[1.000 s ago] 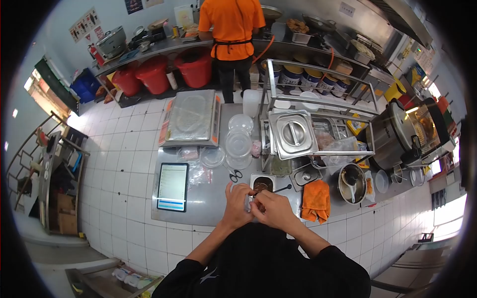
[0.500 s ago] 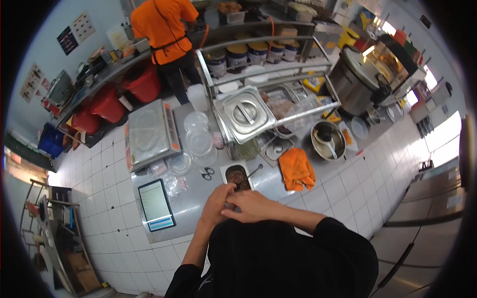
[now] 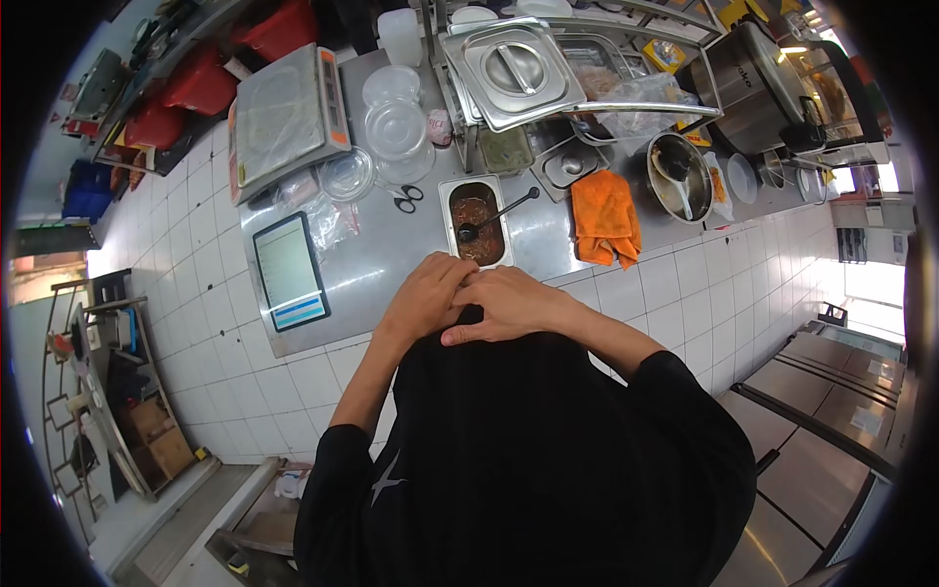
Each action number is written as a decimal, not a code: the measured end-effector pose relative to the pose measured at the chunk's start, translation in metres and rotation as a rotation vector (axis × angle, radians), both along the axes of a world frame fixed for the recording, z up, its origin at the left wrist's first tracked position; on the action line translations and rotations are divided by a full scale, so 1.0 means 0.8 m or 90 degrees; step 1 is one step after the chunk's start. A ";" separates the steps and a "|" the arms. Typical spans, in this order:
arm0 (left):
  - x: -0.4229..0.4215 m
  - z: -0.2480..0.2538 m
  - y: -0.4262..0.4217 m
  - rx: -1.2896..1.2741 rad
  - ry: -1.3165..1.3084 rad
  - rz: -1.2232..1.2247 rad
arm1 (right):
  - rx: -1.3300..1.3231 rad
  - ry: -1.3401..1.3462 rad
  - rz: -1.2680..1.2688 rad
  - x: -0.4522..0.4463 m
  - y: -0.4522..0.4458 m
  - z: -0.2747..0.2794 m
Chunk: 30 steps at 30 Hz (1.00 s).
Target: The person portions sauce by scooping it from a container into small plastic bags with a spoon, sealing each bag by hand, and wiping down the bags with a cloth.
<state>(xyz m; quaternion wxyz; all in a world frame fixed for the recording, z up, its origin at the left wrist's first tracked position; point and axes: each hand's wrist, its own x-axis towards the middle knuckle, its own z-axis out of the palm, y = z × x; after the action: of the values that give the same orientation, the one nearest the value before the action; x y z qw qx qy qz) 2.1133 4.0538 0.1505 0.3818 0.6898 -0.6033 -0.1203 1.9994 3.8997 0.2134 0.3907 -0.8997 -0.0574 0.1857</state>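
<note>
My left hand (image 3: 424,299) and my right hand (image 3: 509,303) meet in front of my black shirt, by the table's near edge. Their loosely bent fingers touch and overlap. The right thumb points left, apart from its fingers, with dark cloth visible in the gap. I see no object in either hand, though the left thumb and some fingertips are hidden. Just beyond them a rectangular steel food pan (image 3: 444,207) holds a chunky reddish-brown sauce (image 3: 475,207). A black ladle (image 3: 509,207) rests in it, handle slanting up over the right rim.
Left on the steel table are a tablet (image 3: 290,274), scissors (image 3: 407,200), clear plastic lids (image 3: 395,127) and a scale (image 3: 282,122). An orange cloth (image 3: 604,217) lies right of the pan. Beyond stand a lidded steel pan (image 3: 514,73) and a pot (image 3: 693,196) with a ladle.
My view has tipped downward, so the table sits higher in the picture and the person in orange is mostly out of sight. More of the sauce pan shows. My hands stay together.
</note>
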 end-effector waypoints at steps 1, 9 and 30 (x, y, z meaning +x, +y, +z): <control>-0.004 -0.010 0.003 0.003 0.006 0.010 | 0.016 0.005 0.003 0.000 -0.002 0.003; 0.014 -0.036 0.012 0.077 0.303 0.287 | 0.347 -0.170 -0.599 -0.030 -0.072 -0.112; -0.012 -0.160 -0.004 -0.110 1.082 0.358 | 0.221 -0.103 -0.395 0.002 -0.110 -0.172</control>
<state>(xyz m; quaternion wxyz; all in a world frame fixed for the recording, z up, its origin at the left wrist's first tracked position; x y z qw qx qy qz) 2.1034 4.0503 0.0226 0.7653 0.4593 0.0668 -0.4461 2.0009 3.8120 0.0760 0.5695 -0.8065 0.1569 -0.0257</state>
